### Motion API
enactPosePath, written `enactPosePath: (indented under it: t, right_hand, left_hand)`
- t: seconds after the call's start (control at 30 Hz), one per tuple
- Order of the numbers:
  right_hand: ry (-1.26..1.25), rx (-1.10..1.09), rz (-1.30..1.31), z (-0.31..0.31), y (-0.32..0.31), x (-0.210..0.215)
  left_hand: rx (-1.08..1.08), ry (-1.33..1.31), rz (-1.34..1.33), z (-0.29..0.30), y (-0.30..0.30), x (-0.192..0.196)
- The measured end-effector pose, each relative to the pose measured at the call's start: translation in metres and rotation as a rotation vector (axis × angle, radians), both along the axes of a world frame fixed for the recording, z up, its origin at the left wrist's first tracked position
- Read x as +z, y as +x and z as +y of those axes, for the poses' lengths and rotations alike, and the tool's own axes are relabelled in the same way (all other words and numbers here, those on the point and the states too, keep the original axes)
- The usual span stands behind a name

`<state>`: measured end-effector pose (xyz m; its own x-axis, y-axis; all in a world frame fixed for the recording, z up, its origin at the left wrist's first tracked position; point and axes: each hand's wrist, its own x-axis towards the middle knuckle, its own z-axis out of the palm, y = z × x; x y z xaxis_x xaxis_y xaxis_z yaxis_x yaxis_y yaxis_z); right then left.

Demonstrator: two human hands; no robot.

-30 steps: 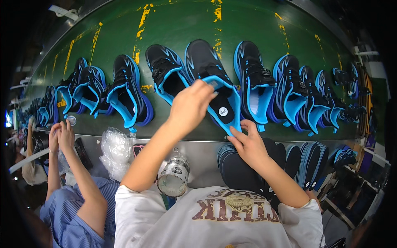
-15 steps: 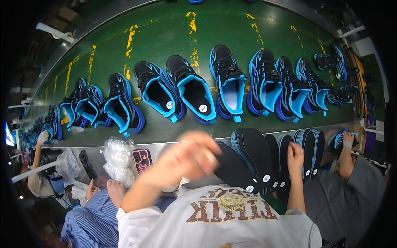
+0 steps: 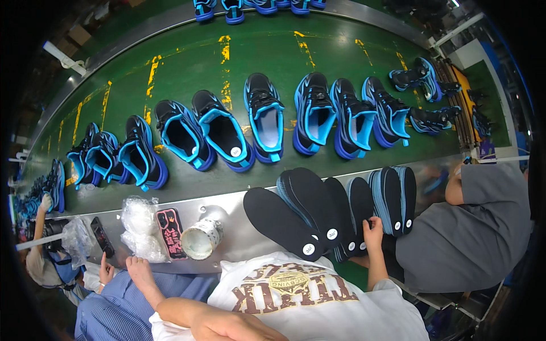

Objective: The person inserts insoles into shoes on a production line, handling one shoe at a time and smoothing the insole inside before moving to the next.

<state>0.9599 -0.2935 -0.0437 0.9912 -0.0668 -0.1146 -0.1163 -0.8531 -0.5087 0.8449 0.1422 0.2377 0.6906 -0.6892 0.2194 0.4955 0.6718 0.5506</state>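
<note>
My left forearm crosses low over my white shirt, and the back of my left hand (image 3: 233, 328) shows at the lower edge; its fingers are out of sight. It appears to touch my shirt or lie just above it. My right hand (image 3: 373, 232) is at the near right, its fingers drawn together at the edge of a black insole (image 3: 358, 199). Around it stand stacks of black insoles with blue undersides and round white stickers, among them a leaning stack (image 3: 304, 193) and a large flat insole (image 3: 273, 216) to the left.
Black and blue shoes (image 3: 264, 113) line the green table (image 3: 187, 62). On the metal ledge (image 3: 227, 213) are a whitish tub (image 3: 202, 238), a phone in a pink-edged case (image 3: 170, 233), clear plastic bags (image 3: 138, 227) and a dark phone (image 3: 102, 236). Co-workers sit close on both sides.
My left hand has dropped from above the ledge to my shirt, uncovering the tub. My right hand stays by the insoles. The view has shifted, moving the shoes leftward in it.
</note>
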Motion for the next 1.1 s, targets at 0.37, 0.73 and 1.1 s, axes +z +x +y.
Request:
enactPosePath:
  t: [0.37,0.73,1.1]
  right_hand:
    - [-0.127,0.109,0.100,0.005,-0.001,0.031]
    - [-0.041,0.366,-0.102,0.104,0.050,0.109]
    - [0.248,0.991,-0.119,0.286,0.063,0.124]
  left_hand:
    - [0.053,0.075,0.012,-0.008,-0.008,0.006]
    - [-0.017,0.088,0.070,0.007,0.003,0.003]
    - [0.559,0.994,-0.309,0.059,0.053,-0.076]
